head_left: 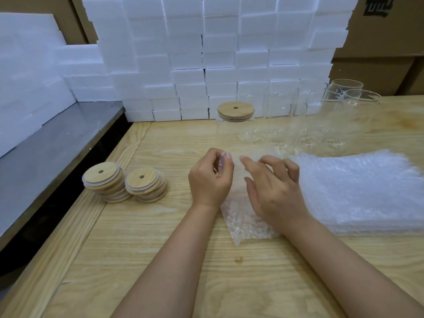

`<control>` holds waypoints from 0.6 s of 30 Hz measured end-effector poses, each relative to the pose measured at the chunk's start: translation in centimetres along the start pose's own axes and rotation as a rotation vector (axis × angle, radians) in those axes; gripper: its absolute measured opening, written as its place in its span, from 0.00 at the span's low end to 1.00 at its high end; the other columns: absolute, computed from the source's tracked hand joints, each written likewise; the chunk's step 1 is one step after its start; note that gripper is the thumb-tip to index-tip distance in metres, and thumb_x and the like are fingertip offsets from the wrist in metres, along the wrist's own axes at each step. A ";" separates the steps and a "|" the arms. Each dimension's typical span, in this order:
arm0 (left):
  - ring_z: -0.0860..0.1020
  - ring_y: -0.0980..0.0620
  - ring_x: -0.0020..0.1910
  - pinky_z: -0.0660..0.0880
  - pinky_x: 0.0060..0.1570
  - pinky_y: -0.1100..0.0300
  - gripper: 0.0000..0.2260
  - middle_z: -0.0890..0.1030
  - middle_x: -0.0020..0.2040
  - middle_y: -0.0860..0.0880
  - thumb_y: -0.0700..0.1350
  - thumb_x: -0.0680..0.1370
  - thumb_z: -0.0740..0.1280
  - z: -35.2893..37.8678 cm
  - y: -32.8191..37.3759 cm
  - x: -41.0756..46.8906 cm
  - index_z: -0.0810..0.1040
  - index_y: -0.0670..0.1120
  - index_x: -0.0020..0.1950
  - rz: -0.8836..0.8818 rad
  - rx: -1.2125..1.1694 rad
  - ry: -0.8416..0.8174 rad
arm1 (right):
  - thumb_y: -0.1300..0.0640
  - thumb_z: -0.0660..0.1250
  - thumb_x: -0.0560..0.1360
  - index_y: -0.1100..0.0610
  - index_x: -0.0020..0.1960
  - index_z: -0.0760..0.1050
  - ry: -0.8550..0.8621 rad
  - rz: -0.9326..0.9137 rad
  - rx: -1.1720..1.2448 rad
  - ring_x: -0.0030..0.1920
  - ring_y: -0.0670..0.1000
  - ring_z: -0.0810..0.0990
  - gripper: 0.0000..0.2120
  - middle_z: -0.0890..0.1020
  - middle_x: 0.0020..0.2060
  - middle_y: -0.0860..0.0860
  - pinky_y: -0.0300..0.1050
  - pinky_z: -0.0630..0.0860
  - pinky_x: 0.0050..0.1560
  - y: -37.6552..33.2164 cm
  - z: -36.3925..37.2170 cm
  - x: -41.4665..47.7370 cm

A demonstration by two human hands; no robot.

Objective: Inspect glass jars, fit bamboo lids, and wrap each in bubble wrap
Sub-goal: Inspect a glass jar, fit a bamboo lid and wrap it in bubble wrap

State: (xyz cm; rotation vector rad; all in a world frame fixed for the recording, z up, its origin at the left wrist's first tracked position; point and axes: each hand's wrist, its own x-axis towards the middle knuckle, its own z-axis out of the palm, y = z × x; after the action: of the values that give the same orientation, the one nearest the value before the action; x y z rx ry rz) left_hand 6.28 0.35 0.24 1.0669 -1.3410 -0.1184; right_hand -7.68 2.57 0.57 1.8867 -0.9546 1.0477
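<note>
The jar (pixel 235 127) stands just beyond the wrap (pixel 249 223), whose far edge the left hand (pixel 210 180) pinches, the right hand (pixel 275 191) resting loose.

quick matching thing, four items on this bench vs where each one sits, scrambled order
1 lid stacks
2 lidded jar
3 bubble wrap pile
4 foam blocks

a right side of the table
b stacked along the back
c left side of the table
d upright, mid-table

Pairs: 1-c, 2-d, 3-a, 4-b
</note>
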 end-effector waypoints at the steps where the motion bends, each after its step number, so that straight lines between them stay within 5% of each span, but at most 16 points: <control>1: 0.70 0.53 0.28 0.70 0.29 0.56 0.13 0.71 0.29 0.55 0.49 0.76 0.61 0.0 0.1 0.0 0.75 0.41 0.37 0.018 0.013 0.002 | 0.65 0.73 0.68 0.60 0.56 0.81 -0.008 0.010 -0.046 0.48 0.53 0.80 0.17 0.82 0.37 0.50 0.47 0.62 0.52 0.2 0.0 0.0; 6: 0.72 0.49 0.27 0.73 0.30 0.50 0.11 0.75 0.29 0.48 0.45 0.76 0.62 0.1 0.4 0.2 0.77 0.39 0.39 0.139 0.130 -0.013 | 0.62 0.72 0.69 0.55 0.40 0.81 0.027 -0.014 -0.099 0.52 0.52 0.74 0.03 0.83 0.39 0.49 0.49 0.61 0.55 0.5 -0.1 0.2; 12: 0.73 0.46 0.50 0.67 0.53 0.52 0.11 0.79 0.52 0.43 0.38 0.76 0.60 0.1 0.4 0.2 0.71 0.48 0.57 0.340 0.284 0.037 | 0.54 0.67 0.76 0.54 0.34 0.77 0.057 -0.155 -0.151 0.49 0.52 0.84 0.12 0.81 0.34 0.48 0.52 0.59 0.65 0.8 -0.2 0.5; 14: 0.70 0.47 0.56 0.61 0.54 0.51 0.14 0.77 0.58 0.46 0.37 0.73 0.58 0.1 0.6 0.2 0.73 0.51 0.55 0.478 0.367 0.029 | 0.53 0.66 0.78 0.54 0.35 0.76 0.036 -0.143 -0.177 0.46 0.52 0.84 0.14 0.81 0.33 0.48 0.53 0.62 0.61 1.0 -0.2 0.4; 18: 0.71 0.50 0.59 0.60 0.56 0.47 0.17 0.83 0.54 0.50 0.35 0.70 0.57 -0.2 1.2 0.1 0.84 0.49 0.44 0.652 0.448 -0.040 | 0.49 0.62 0.80 0.56 0.35 0.76 0.002 -0.085 -0.183 0.49 0.54 0.84 0.17 0.84 0.41 0.50 0.57 0.62 0.58 1.3 0.1 0.2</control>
State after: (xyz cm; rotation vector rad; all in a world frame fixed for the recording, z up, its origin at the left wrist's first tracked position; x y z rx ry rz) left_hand 5.89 1.04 1.13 0.9360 -1.7338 0.6739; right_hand -8.67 1.92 1.03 1.7587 -0.9282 0.8812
